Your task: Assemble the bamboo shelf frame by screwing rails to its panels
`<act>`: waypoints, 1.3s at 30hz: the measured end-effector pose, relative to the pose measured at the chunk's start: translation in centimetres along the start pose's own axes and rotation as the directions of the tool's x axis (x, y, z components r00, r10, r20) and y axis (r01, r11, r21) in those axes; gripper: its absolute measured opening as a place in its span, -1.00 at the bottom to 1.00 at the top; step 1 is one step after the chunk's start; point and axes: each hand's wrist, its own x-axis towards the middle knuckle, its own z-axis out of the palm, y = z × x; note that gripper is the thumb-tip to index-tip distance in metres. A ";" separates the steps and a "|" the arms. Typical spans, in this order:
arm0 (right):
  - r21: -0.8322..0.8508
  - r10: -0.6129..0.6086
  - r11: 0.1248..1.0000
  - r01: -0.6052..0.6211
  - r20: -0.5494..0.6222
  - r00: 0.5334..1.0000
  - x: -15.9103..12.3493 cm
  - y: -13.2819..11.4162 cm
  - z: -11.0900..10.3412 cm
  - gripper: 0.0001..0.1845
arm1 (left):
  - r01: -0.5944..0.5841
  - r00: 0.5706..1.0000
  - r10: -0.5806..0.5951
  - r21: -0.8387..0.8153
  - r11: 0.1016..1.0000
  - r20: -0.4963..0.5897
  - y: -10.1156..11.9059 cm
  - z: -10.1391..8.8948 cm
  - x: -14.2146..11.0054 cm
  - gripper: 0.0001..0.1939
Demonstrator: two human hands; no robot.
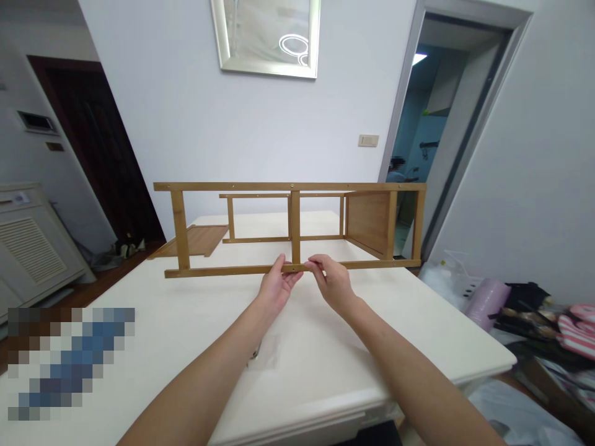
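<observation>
A bamboo shelf frame [292,186] lies on its side on the cream table [195,334], its long rails running left to right. A solid bamboo panel [369,220] is fixed inside its right end. My left hand [276,286] pinches the near bottom rail right under the middle upright. My right hand [332,282] grips the same rail just to the right, thumb and fingers closed on it. Both forearms reach in from the bottom edge.
A loose bamboo board [198,240] lies on the table's far left. A small clear plastic bag [264,353] rests between my forearms. A white cabinet [32,248] stands at left. Clutter of bags and cloth [534,316] sits right, below an open doorway [432,142].
</observation>
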 end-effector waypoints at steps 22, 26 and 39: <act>0.261 0.119 0.959 -0.114 -0.006 0.993 -1.1 -1.5 1.7 -0.79 | -0.030 0.988 0.036 -0.039 0.999 0.149 1.8 0.4 -1.3 -0.75; 0.315 0.201 0.929 -0.194 0.010 0.979 -1.3 -1.7 1.8 -0.79 | -0.033 0.987 0.037 -0.029 0.999 0.157 1.8 0.4 -1.4 -0.73; 0.138 0.109 0.986 -0.096 -0.088 0.990 -0.6 -2.1 2.0 -0.76 | -0.018 0.991 0.025 -0.050 0.999 0.134 2.1 0.8 -1.5 -0.73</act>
